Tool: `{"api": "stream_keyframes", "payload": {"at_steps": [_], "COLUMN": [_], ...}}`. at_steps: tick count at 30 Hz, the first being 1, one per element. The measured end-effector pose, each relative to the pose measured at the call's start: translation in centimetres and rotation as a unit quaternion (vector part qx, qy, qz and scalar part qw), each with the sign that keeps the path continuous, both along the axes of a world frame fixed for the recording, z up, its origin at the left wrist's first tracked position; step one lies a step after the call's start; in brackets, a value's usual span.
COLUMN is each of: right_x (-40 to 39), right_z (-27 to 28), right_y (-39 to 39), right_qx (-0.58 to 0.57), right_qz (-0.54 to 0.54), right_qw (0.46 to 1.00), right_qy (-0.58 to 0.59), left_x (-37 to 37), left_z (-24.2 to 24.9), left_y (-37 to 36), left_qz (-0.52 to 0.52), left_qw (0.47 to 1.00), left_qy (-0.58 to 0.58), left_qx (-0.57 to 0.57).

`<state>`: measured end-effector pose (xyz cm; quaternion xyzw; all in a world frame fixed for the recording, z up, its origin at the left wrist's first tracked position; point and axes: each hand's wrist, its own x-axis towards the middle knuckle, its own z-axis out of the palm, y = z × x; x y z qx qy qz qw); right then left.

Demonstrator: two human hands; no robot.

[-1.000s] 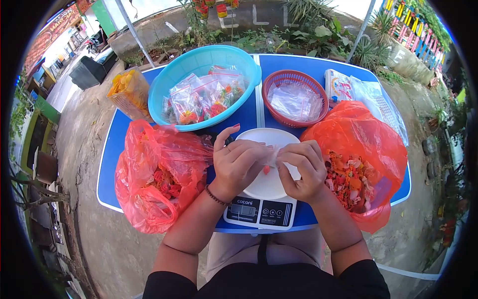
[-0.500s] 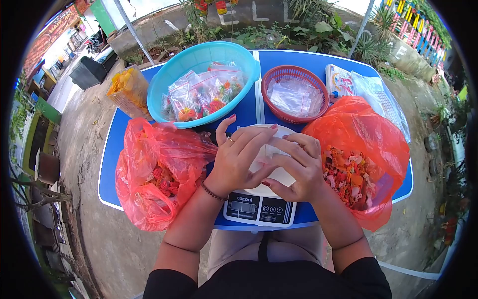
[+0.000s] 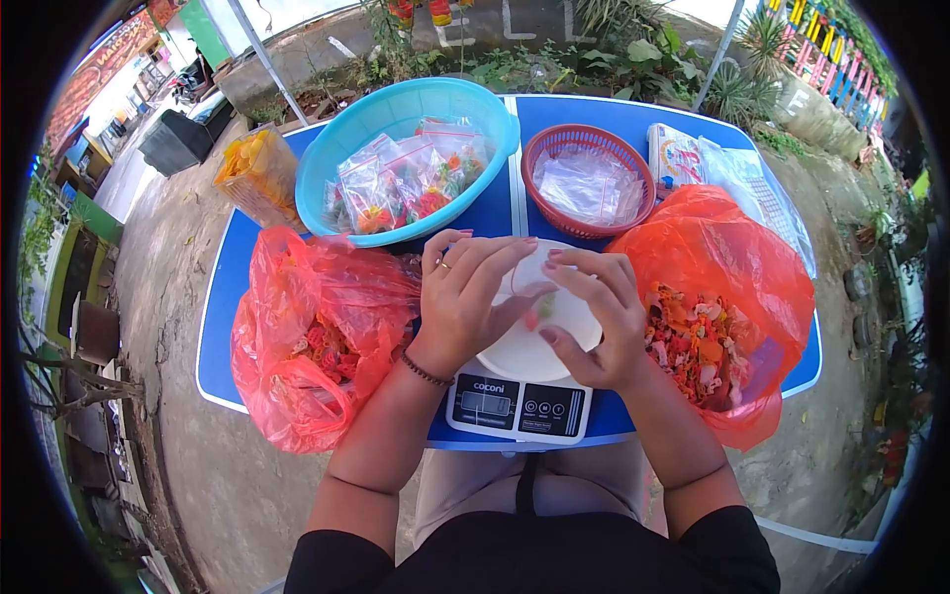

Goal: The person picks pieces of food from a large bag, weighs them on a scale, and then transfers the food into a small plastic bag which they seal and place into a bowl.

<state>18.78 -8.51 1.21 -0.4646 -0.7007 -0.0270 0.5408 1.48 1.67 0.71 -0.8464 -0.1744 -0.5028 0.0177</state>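
Over the white bowl (image 3: 503, 356) of a kitchen scale, a small clear zip bag (image 3: 539, 309) shows between my two hands, with bits of pink and green in it. My left hand (image 3: 470, 297) pinches it from the left, thumb stretched toward the middle. On the other side, the fingers of my right hand (image 3: 604, 312) curl at its upper edge, the thumb lower down. Part of the bag is hidden behind my fingers. The scale (image 3: 520, 406) sits at the table's near edge, right below my hands.
A red plastic bag of colourful scraps (image 3: 317, 346) lies left, another red bag (image 3: 732, 307) right. Behind are a turquoise basin (image 3: 327, 163) of filled packets, a red basket (image 3: 648, 188) of clear bags, a tub of yellow pieces (image 3: 259, 178) and plastic packs (image 3: 678, 158).
My hands have spread slightly apart and my right thumb has lifted away from the left one. More of the white bowl and the bag's coloured contents now shows.
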Motion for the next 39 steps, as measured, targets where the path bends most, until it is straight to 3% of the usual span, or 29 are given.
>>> {"api": "stream_keyframes", "payload": {"at_steps": [1,4,8,11,14,17,20,26,32,35,39], "right_x": [0.1,1.7,0.9,1.1,1.2,0.8,0.7,0.5,1.1,1.2,1.2], "right_z": [-0.3,-0.1,0.6,-0.3,-0.3,-0.5,-0.4,-1.1,-0.2,0.1,-0.8], "right_y": [0.3,0.3,0.0,0.3,0.5,0.4,0.3,0.5,0.3,0.4,0.4], "right_qx": [0.006,-0.094,-0.157,-0.125,-0.118,-0.066,-0.006,0.005,-0.078,-0.126,-0.161], "right_qz": [0.005,-0.034,-0.018,0.001,-0.007,-0.03,-0.034,0.005,-0.043,-0.047,-0.054], "right_qw": [0.998,0.991,0.978,0.981,0.987,0.997,0.998,0.997,0.993,0.99,0.982], "right_qy": [0.061,-0.089,-0.135,-0.15,-0.113,0.035,0.045,0.075,0.075,-0.032,-0.087], "left_x": [0.0,0.0,0.2,0.3,0.3,0.3,0.3,0.6,0.3,0.2,0.2], "left_z": [0.0,0.1,-0.1,-0.2,-0.3,-0.2,0.2,-0.2,-0.1,-0.3,-0.4], "left_y": [0.2,0.4,0.2,0.1,0.2,0.0,-0.5,-1.0,-0.6,-0.2,-0.1], "left_qz": [0.016,0.052,0.058,0.058,0.068,0.07,0.055,0.008,0.009,0.004,-0.001], "left_qw": [1.0,0.998,0.998,0.997,0.996,0.996,0.997,0.998,0.994,0.992,0.991], "left_qy": [-0.012,-0.021,-0.013,-0.01,-0.009,0.0,0.028,0.04,0.0,-0.022,-0.039], "left_qx": [-0.002,-0.007,-0.029,-0.042,-0.053,-0.064,-0.054,-0.038,-0.108,-0.121,-0.125]}}
